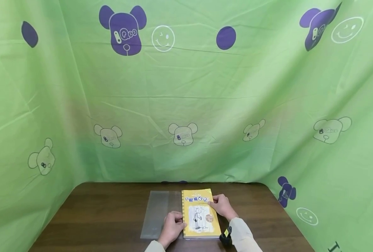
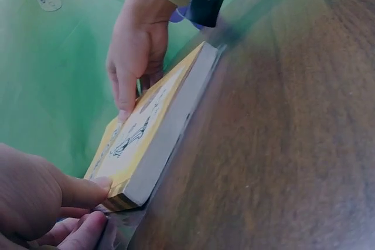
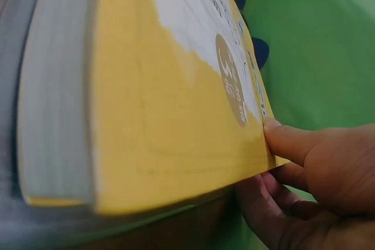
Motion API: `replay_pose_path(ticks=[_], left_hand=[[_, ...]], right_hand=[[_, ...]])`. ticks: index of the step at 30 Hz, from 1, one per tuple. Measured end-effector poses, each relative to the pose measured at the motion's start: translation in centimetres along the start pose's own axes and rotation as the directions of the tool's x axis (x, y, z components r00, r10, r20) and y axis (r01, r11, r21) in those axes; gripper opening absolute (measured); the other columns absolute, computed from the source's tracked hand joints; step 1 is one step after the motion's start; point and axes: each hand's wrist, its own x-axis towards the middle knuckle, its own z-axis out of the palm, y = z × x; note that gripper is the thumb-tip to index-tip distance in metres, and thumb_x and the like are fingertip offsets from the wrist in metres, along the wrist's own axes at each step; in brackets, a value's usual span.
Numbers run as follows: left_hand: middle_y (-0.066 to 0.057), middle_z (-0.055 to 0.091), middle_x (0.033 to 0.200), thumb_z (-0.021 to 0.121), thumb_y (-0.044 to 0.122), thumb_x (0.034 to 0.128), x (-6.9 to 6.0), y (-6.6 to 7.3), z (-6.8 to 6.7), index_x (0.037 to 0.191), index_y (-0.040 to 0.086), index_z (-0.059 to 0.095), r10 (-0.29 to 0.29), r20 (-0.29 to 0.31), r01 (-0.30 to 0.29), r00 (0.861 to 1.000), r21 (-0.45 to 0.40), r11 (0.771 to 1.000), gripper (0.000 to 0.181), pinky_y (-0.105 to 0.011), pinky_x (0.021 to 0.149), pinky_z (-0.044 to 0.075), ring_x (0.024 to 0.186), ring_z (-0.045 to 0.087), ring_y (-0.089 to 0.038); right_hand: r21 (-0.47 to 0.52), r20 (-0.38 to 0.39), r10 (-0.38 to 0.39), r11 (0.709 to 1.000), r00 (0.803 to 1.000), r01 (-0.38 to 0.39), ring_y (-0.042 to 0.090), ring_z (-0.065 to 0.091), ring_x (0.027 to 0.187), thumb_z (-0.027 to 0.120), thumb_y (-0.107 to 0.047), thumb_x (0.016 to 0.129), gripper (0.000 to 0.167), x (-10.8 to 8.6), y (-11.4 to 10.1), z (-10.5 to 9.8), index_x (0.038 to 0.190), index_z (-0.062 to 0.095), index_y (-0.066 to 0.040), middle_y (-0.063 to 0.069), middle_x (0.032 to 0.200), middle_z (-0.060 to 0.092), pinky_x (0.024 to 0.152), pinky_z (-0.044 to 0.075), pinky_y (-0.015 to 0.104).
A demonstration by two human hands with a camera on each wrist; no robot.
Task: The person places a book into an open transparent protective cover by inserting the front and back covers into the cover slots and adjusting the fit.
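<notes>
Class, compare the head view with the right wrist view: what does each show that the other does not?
Only the head view: the left hand, the black wrist strap, and smiley faces on the cloth. Only the right wrist view: a yellow strip beneath the pages, which show broadly there. Both: the yellow book, the right hand with its thumb on the book, and the green cloth.

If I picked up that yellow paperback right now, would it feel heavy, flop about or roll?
The yellow paperback would probably feel fairly solid, given its thick page block. Its thin-looking front cover might bend if lifted alone. Flat and square-cornered, it seems unlikely to roll.
</notes>
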Motion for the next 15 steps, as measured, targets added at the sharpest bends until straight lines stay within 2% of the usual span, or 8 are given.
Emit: replay_pose_path(ticks=[8,15], left_hand=[[-0.015,0.069,0.095,0.080,-0.008,0.0726,0.01,0.06,-0.52,0.096,-0.013,0.074,0.007,0.009,-0.007,1.000,0.026,1.000,0.025,-0.029,0.073,0.056,0.083,0.064,-0.019],[-0.013,0.068,0.093,0.080,-0.010,0.0707,-0.21,0.34,0.09,0.095,-0.013,0.074,0.020,-0.032,-0.019,0.999,0.040,0.999,0.025,-0.025,0.069,0.054,0.078,0.061,-0.014]], right_hand=[[-0.001,-0.019,-0.005,1.000,1.000,0.005,0.011,0.063,0.064,0.069,-0.007,0.096,0.027,-0.18,0.06,0.33,0.114,0.070,0.012,0.005,0.078,0.071,0.056,0.051,0.024],[-0.002,0.006,0.012,1.000,1.000,-0.012,0.011,0.063,0.067,0.066,-0.011,0.098,0.035,-0.69,0.20,0.06,0.124,0.065,0.013,0.004,0.081,0.071,0.060,0.052,0.025]])
